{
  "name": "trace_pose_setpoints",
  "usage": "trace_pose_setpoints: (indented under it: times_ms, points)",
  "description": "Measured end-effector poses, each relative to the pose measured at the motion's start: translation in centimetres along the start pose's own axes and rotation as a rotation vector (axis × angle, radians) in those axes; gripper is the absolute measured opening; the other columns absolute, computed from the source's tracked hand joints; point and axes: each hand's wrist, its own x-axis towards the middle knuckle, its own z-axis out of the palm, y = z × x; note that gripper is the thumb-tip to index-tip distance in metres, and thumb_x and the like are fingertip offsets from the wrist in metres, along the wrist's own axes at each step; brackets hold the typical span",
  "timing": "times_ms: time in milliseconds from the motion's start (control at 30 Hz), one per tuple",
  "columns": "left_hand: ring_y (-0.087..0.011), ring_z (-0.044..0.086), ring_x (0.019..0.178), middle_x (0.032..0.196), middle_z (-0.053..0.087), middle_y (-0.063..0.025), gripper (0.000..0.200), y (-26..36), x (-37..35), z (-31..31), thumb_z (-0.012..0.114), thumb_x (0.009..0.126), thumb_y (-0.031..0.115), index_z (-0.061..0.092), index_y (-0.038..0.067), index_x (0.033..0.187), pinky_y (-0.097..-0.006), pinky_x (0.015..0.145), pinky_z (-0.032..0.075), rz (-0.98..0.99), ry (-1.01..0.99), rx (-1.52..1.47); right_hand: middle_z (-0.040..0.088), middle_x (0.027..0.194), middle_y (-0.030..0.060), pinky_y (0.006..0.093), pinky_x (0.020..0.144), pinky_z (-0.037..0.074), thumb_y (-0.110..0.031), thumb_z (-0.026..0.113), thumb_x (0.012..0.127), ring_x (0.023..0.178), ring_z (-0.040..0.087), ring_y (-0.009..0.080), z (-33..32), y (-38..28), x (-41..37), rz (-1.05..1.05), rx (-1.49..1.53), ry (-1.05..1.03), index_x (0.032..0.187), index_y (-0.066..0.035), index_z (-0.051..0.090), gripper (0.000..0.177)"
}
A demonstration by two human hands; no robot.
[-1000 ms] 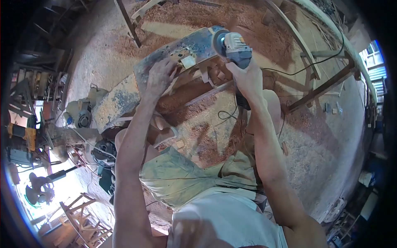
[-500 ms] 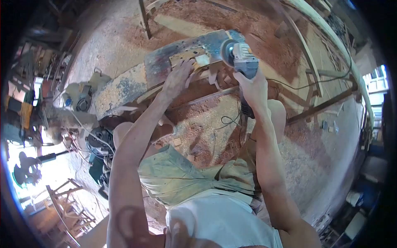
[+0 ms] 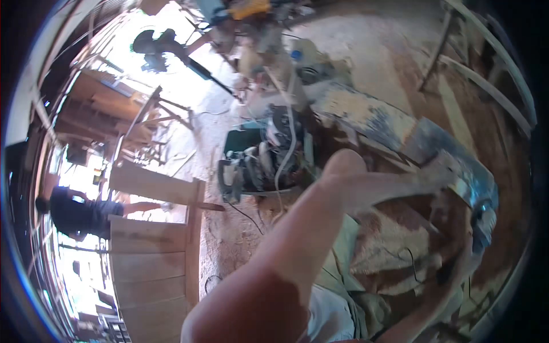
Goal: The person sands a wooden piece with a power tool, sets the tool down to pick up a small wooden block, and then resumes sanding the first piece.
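My right hand is closed around an angle grinder at the right side of the view. The grinder's head is beside the far end of a low, paint-stained wooden bench. My left hand lies at the bench top, a short way left of the grinder. Motion smears its fingers, and the small wooden piece beneath it cannot be made out. My left forearm crosses the middle of the view.
Left of my knee stands a green crate of tools and cables. A pale jug is at the bench's near end. Wooden panels stand at left, with a person in dark clothes behind them. A pole-like fan stands at upper left.
My view has swung to the left, so bench, hands and grinder now appear farther right. The panels and the person at left have come into view. The grinder is still in my right hand.
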Motion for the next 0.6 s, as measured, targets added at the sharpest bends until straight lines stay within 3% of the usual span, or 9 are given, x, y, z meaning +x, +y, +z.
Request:
trace_pose_setpoints:
  times_ms: [67, 133, 367, 400, 433, 467, 500, 567, 600]
  points:
    - [-0.0370, 0.060, 0.136, 0.133, 0.070, -0.0163, 0.037, -2.8, -0.8, 1.5, 0.065, 0.101, 0.026, 0.069, 0.002, 0.129, -0.0585, 0.121, 0.044, 0.151, -0.032, 0.680, 0.079, 0.132, 0.0169, 0.0414, 0.108, 0.052, -0.040, 0.080, 0.103, 0.119, 0.073, 0.0267, -0.4, 1.2, 0.4, 0.031, -0.002, -0.008, 0.144, 0.002, 0.072, 0.060]
    - [-0.0360, 0.062, 0.136, 0.131, 0.071, -0.0147, 0.036, -2.3, -1.0, 1.3, 0.067, 0.101, 0.028, 0.070, 0.005, 0.130, -0.0570, 0.121, 0.045, 0.259, 0.045, 0.666, 0.080, 0.129, 0.0171, 0.0420, 0.107, 0.053, -0.041, 0.079, 0.103, 0.117, 0.073, 0.0255, 1.4, 0.0, -0.1, 0.021, -0.008, 0.023, 0.144, 0.002, 0.072, 0.060]
    - [-0.0308, 0.067, 0.137, 0.141, 0.075, -0.0098, 0.044, 1.1, 1.6, -5.2, 0.076, 0.093, 0.025, 0.077, 0.014, 0.136, -0.0447, 0.120, 0.052, 0.239, -0.113, 0.460, 0.077, 0.118, 0.0215, 0.0436, 0.093, 0.059, -0.031, 0.079, 0.098, 0.104, 0.074, 0.0326, 2.5, -7.1, -2.3, 0.131, 0.133, -0.065, 0.137, 0.006, 0.068, 0.055]
    - [-0.0294, 0.056, 0.152, 0.149, 0.073, -0.0084, 0.041, 5.0, 3.7, -6.6, 0.075, 0.100, 0.027, 0.077, 0.017, 0.139, -0.0513, 0.132, 0.038, -0.030, -0.288, 0.017, 0.077, 0.116, 0.0221, 0.0438, 0.091, 0.060, -0.030, 0.079, 0.097, 0.102, 0.074, 0.0336, 2.4, -7.6, -2.7, 0.165, 0.140, -0.062, 0.136, 0.007, 0.067, 0.055]
    - [-0.0301, 0.049, 0.160, 0.160, 0.066, -0.0089, 0.041, -2.7, 0.0, -4.1, 0.070, 0.108, 0.030, 0.072, 0.019, 0.147, -0.0609, 0.137, 0.026, -0.008, -0.341, 0.553, 0.077, 0.115, 0.0228, 0.0440, 0.089, 0.061, -0.029, 0.079, 0.096, 0.101, 0.074, 0.0346, 2.8, -8.0, -3.0, 0.205, 0.148, -0.064, 0.135, 0.007, 0.066, 0.054]
    - [-0.0312, 0.040, 0.166, 0.173, 0.054, -0.0086, 0.043, -6.1, -0.4, -3.8, 0.064, 0.114, 0.037, 0.068, 0.022, 0.154, -0.0697, 0.137, 0.017, -0.159, -0.407, 0.414, 0.080, 0.121, 0.0278, 0.0455, 0.101, 0.058, -0.039, 0.079, 0.097, 0.112, 0.079, 0.0414, 4.0, -6.5, -2.7, 0.082, -0.083, -0.060, 0.141, 0.004, 0.066, 0.063]
    - [-0.0311, 0.037, 0.168, 0.177, 0.048, -0.0094, 0.048, -2.7, 1.4, -4.9, 0.065, 0.114, 0.038, 0.064, 0.023, 0.159, -0.0687, 0.137, 0.017, -0.324, -0.445, 0.351, 0.079, 0.113, 0.0318, 0.0505, 0.096, 0.059, -0.044, 0.084, 0.089, 0.110, 0.078, 0.0481, 4.1, -6.3, -2.9, 0.180, -0.099, -0.054, 0.136, 0.005, 0.066, 0.070]
    - [-0.0348, 0.036, 0.168, 0.179, 0.046, -0.0093, 0.053, -5.8, 0.6, -4.5, 0.065, 0.112, 0.043, 0.062, 0.025, 0.162, -0.0682, 0.138, 0.018, -0.152, -0.210, 0.412, 0.080, 0.114, 0.0319, 0.0539, 0.097, 0.059, -0.047, 0.085, 0.086, 0.110, 0.078, 0.0491, 4.7, -6.4, -3.4, 0.111, -0.128, -0.015, 0.134, 0.005, 0.067, 0.073]
    - [-0.0364, 0.035, 0.168, 0.179, 0.046, -0.0093, 0.055, -5.6, 1.7, -4.1, 0.066, 0.111, 0.044, 0.061, 0.026, 0.163, -0.0677, 0.138, 0.019, -0.210, -0.271, 0.479, 0.079, 0.112, 0.0335, 0.0564, 0.096, 0.059, -0.048, 0.085, 0.086, 0.109, 0.077, 0.0517, 4.4, -6.0, -3.1, 0.050, -0.097, 0.005, 0.136, 0.004, 0.065, 0.075]
